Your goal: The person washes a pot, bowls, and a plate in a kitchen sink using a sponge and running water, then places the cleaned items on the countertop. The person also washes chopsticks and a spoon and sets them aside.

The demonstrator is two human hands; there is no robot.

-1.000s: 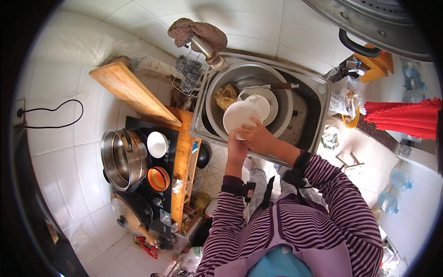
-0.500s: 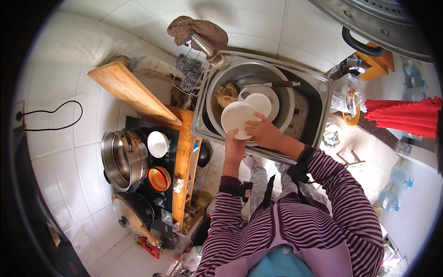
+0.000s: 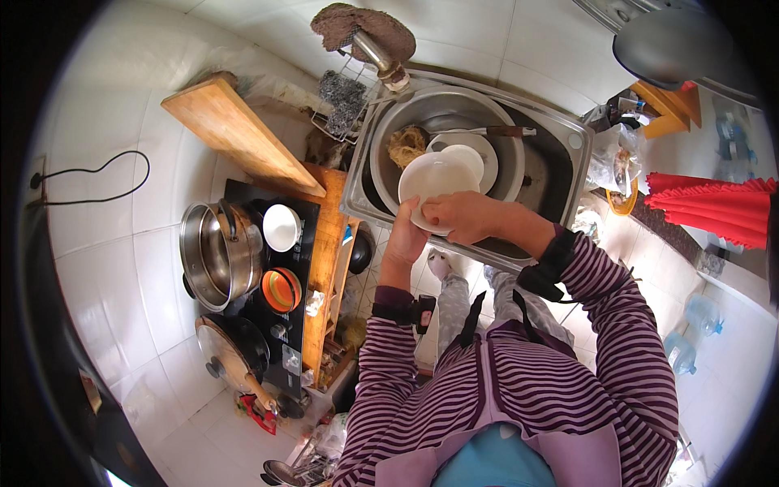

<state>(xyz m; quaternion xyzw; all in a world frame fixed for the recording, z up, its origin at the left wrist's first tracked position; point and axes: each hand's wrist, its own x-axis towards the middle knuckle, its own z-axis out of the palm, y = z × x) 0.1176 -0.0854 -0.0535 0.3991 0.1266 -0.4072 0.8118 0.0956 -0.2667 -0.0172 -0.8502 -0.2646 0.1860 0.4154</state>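
Note:
A white bowl (image 3: 436,174) is held tilted over the near side of a large round metal basin (image 3: 519,174) in the sink. My left hand (image 3: 406,234) grips its near left rim, thumb on the edge. My right hand (image 3: 461,216) is closed with bent fingers pressed at the bowl's near inner side; whether a cloth is under them is hidden. Behind the bowl, in the basin, lie another white bowl (image 3: 466,159), a white plate (image 3: 488,150), a yellowish-brown scrubbing wad (image 3: 407,148) and a utensil with a brown handle (image 3: 510,131).
The metal sink (image 3: 578,174) surrounds the basin, with a tap (image 3: 381,58) at its far left. Left stand a wooden board (image 3: 239,138), a deep steel pot (image 3: 219,256), a white bowl (image 3: 281,227) and an orange bowl (image 3: 281,290) on the black hob (image 3: 286,333). A red cloth (image 3: 706,207) hangs right.
The held bowl has tipped so its inside faces me more. My right hand has shifted lower on it, fingers now curled rather than spread. The view has shifted slightly.

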